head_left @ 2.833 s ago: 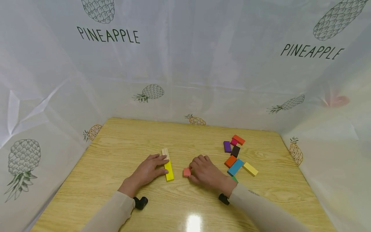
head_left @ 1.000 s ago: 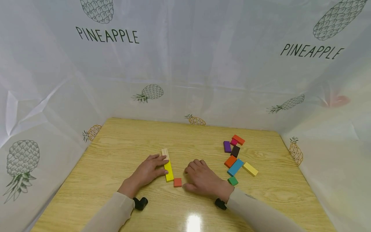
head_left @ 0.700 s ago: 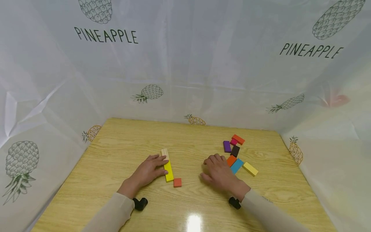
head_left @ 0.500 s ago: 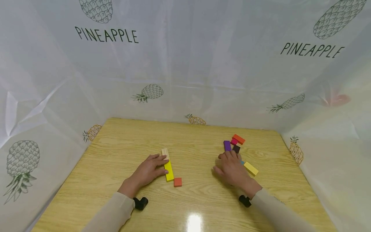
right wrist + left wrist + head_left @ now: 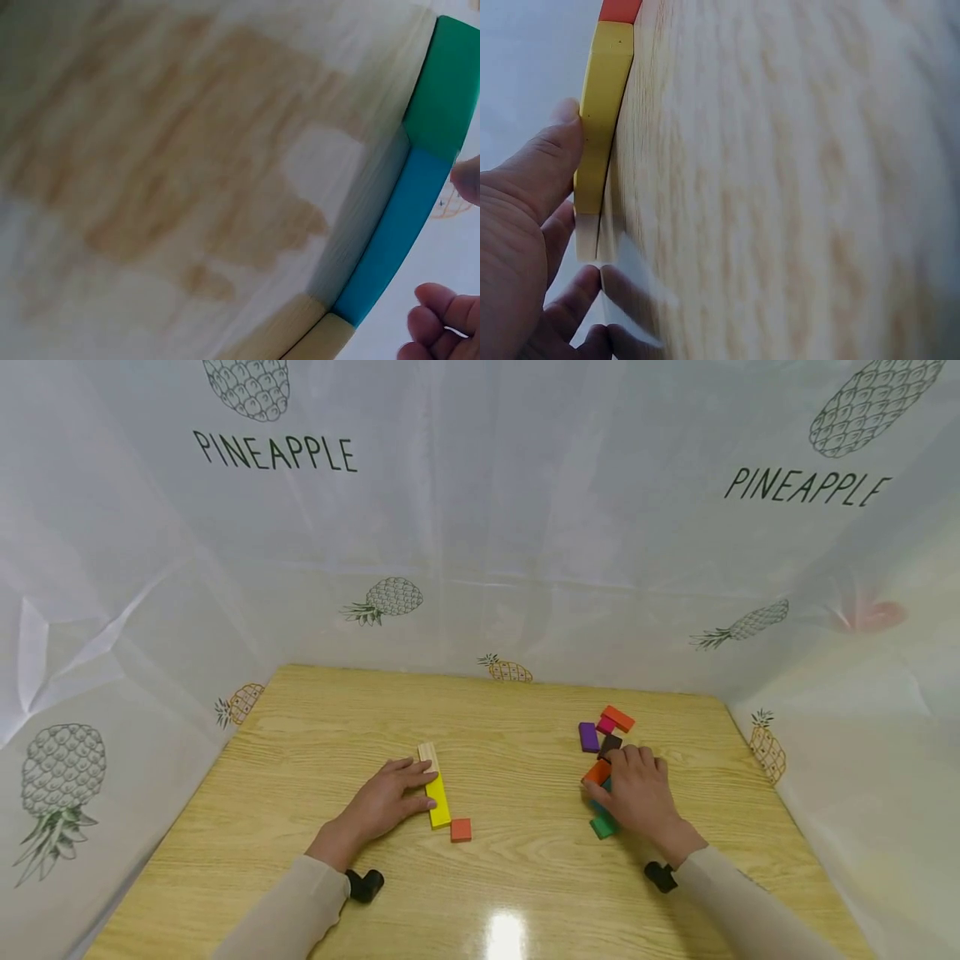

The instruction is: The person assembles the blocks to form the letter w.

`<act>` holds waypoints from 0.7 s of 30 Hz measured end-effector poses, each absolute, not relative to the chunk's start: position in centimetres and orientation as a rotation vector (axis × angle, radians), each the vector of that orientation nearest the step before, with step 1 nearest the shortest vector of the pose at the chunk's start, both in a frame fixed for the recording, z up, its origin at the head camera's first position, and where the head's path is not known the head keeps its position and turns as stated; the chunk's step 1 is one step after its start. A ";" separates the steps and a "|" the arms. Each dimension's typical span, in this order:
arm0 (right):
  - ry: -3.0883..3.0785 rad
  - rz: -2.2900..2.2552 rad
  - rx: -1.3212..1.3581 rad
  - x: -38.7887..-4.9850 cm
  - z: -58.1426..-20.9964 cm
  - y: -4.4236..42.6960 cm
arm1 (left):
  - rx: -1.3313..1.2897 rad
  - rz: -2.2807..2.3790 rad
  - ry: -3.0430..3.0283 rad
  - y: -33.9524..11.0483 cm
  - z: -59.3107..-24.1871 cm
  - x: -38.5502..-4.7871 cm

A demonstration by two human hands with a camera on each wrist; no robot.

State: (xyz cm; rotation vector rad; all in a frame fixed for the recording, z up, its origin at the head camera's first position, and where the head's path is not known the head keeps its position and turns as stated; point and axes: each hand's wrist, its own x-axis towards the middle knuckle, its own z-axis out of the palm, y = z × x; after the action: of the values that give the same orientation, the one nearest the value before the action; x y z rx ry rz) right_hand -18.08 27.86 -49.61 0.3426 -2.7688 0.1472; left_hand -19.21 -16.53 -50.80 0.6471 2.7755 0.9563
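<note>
The left hand (image 5: 381, 803) touches the yellow block (image 5: 440, 814) loosely; the right hand (image 5: 639, 793), fingers apart, is over the blue block (image 5: 394, 236): probably light, rigid, best pinched at long sides.

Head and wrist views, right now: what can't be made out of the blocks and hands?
Blue block: mostly hidden by the right hand in the head view.
Pale yellow block: not seen in the head view, apparently behind that hand; cut off by the right wrist view's bottom edge.
Right hand: cut off by the right wrist view's right edge.
Red block: cut off by the left wrist view's top edge.
</note>
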 end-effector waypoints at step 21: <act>-2.887 0.114 0.243 -18.5 -49.6 28.4 | 0.641 0.980 2.773 -16.5 -51.0 -19.2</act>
State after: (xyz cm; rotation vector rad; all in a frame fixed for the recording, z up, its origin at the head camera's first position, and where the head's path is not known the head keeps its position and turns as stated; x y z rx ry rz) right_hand -18.48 28.39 -49.58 0.2431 -2.8866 0.1139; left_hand -19.17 -16.52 -50.96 0.6409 2.7734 0.9802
